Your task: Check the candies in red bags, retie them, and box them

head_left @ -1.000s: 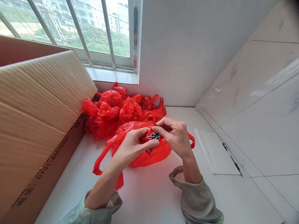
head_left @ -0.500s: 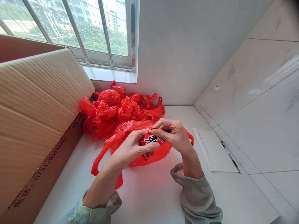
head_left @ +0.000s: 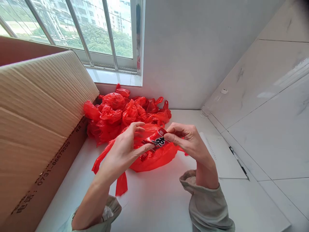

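A small red snack packet (head_left: 158, 140) with bold black-and-white lettering is above an opened red plastic bag (head_left: 152, 166). My right hand (head_left: 184, 138) pinches the packet's upper right corner between thumb and fingertips. My left hand (head_left: 125, 145) is open on the other side, fingers apart and over the bag. Its thumb reaches the packet's lower edge; whether it presses on it I cannot tell. More red packaging (head_left: 145, 156) shows under the left thumb, inside the bag. The bag's handles spread out to the left over the white tabletop (head_left: 154, 199).
Behind the bag, a heap of bunched red plastic bags (head_left: 127, 111) lies against the wall. A large open cardboard box (head_left: 41, 119) fills the left side. On the right are a white notebook (head_left: 224, 158) and a pen (head_left: 238, 162). A barred window (head_left: 96, 35) is at the back.
My left hand has opened and drawn back left from the packet. My right hand has moved slightly right, and the packet has turned, showing more of its upper corner.
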Motion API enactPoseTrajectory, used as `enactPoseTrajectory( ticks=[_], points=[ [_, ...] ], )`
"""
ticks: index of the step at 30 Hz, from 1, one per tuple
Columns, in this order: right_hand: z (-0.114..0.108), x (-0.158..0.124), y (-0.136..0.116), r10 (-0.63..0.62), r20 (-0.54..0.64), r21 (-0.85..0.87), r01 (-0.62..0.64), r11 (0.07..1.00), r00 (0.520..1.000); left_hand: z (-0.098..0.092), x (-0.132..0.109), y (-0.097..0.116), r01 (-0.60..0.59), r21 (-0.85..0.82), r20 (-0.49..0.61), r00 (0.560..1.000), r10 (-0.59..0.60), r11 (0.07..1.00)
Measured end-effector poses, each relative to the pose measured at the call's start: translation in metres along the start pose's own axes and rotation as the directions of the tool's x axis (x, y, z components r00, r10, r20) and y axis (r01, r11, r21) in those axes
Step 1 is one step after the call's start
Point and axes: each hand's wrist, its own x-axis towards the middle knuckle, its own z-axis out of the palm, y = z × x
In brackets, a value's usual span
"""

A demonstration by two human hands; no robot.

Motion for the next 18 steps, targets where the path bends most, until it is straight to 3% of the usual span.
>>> enactPoseTrajectory(
  ticks=[1,3,6,8,13,18],
  points=[
    [-0.001,0.001,0.004,0.043,0.015,-0.015,-0.043,0.999,0.999,-0.003,-0.003,0.000,-0.006,0.047,-0.019,1.000,0.007,0.999],
    [0.001,0.003,0.012,0.123,-0.071,-0.199,-0.134,0.971,0.990,-0.009,-0.007,0.001,-0.034,0.123,-0.025,0.999,0.038,0.992],
    [0.007,0.008,0.022,0.128,-0.173,-0.401,-0.188,0.897,0.977,-0.012,-0.010,0.002,-0.098,0.249,0.007,0.995,0.100,0.964],
    [0.010,0.010,0.024,0.125,-0.136,-0.386,-0.169,0.907,0.983,-0.013,-0.010,0.003,-0.142,0.312,0.032,0.990,0.139,0.939],
    [0.014,0.012,0.026,0.153,-0.172,-0.393,-0.210,0.895,0.973,-0.012,-0.009,0.001,-0.208,0.357,0.130,0.977,0.172,0.911],
    [0.015,0.013,0.027,0.179,-0.205,-0.335,-0.241,0.911,0.962,-0.006,-0.009,-0.003,-0.146,0.352,0.105,0.988,0.115,0.924]
  ],
)
